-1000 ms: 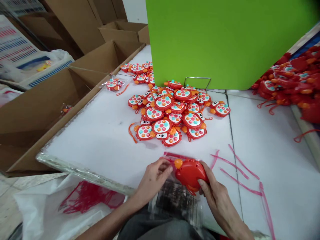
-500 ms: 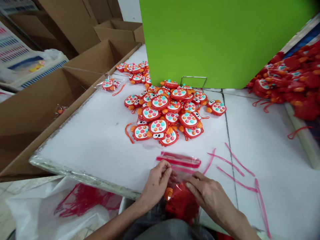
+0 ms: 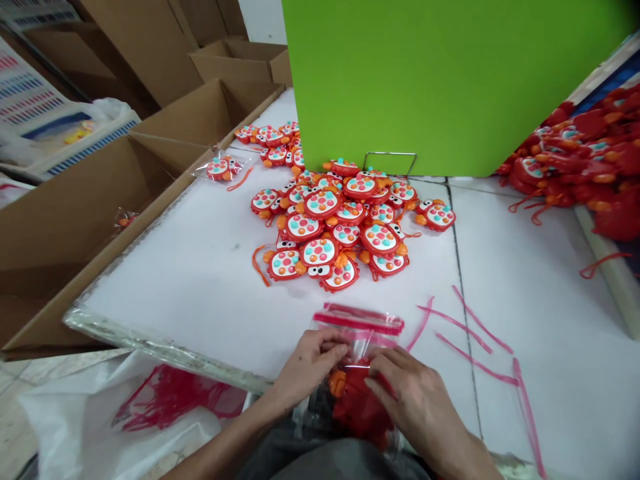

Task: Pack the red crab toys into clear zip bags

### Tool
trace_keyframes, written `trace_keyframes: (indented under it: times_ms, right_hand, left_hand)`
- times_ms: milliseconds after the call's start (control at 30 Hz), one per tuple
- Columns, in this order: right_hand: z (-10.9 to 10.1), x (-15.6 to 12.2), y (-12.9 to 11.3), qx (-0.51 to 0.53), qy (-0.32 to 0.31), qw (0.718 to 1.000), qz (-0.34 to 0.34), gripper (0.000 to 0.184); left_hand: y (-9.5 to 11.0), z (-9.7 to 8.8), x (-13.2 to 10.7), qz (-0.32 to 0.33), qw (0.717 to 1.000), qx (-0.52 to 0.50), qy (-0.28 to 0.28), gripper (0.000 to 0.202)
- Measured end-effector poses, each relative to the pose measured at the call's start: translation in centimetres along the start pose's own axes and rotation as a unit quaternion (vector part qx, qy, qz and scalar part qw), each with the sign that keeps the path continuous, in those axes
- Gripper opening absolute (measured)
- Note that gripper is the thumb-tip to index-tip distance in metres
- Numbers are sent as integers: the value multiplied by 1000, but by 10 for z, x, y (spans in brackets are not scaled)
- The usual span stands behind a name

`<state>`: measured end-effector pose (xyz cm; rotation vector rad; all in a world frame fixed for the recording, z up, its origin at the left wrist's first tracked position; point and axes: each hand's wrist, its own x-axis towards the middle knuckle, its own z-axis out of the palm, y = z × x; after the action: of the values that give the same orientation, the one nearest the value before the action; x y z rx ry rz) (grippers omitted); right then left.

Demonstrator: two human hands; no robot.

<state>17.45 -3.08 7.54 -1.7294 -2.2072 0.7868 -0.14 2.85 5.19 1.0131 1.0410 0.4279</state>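
A clear plastic bag (image 3: 361,350) with a red crab-like toy (image 3: 363,403) inside lies at the table's front edge, above my lap. My left hand (image 3: 313,363) pinches the bag's upper left side, thumb against fingers. At the upper right side, my right hand (image 3: 415,390) is closed on the bag with its fingers curled. An orange part of the toy shows through near my left fingertips. Just beyond the hands, clear bags with a deep pink band (image 3: 363,319) lie on the table. Several loose pink strips (image 3: 457,327) are scattered right of them.
A heap of red toys with coloured dots (image 3: 330,227) sits mid-table before a green panel (image 3: 425,87). One bagged toy (image 3: 223,168) rests by the open carton (image 3: 95,200) at left. More red toys (image 3: 575,160) fill the right back. A white sack (image 3: 65,420) stands lower left.
My left fingers have come down a little along the bag, and its upper edge now looks folded between my hands. The bag's lower left part has spread out. The toy heap is unchanged.
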Motion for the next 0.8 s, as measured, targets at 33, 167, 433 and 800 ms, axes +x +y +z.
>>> trace_keyframes:
  times_ms: [33,167,433,800]
  right_hand:
    - [0,1,-1,-11,5,1000,-5,8]
    - [1,7,-2,32,16,999,-25,11]
    - [4,19,4,109,59,992,-30,14]
    - [6,44,-12,-32,145,989,-11,19]
  left_hand:
    - [1,0,1,2,1000,12,-7,19]
    - [3,4,3,38,998,58,-8,18]
    - [3,4,-1,68,990,118,24,20]
    - [11,16,0,132,956,256,54,21]
